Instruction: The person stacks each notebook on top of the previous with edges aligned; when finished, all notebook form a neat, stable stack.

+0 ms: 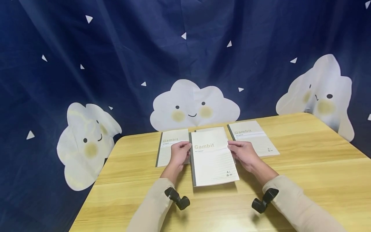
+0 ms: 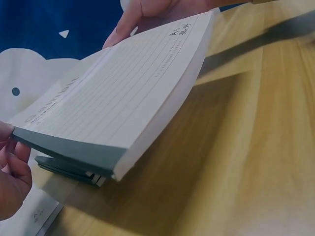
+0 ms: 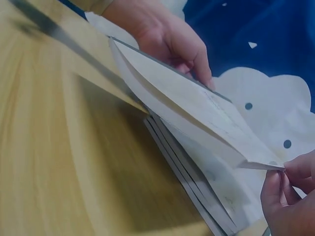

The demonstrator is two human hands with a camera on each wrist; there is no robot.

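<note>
A cream Gambit notebook [image 1: 213, 164] with a dark grey spine is held up above the table between both hands. At its spine edge the left hand [image 1: 179, 154] pinches it; the right hand [image 1: 244, 154] pinches the opposite edge. In the right wrist view the right fingers [image 3: 290, 189] grip the cover's edge, and the pages sag slightly apart. Beneath it lies a small stack of notebooks [image 3: 189, 179], mostly hidden in the head view. One more notebook [image 1: 166, 151] lies left of the stack, partly behind the left hand, and another notebook [image 1: 255, 137] lies at the right.
The wooden table [image 1: 124, 187] has its far edge just behind the notebooks. A dark blue curtain [image 1: 130, 42] with white clouds hangs behind it. Black wrist cameras [image 1: 177, 198] are strapped over both beige sleeves [image 1: 301, 203].
</note>
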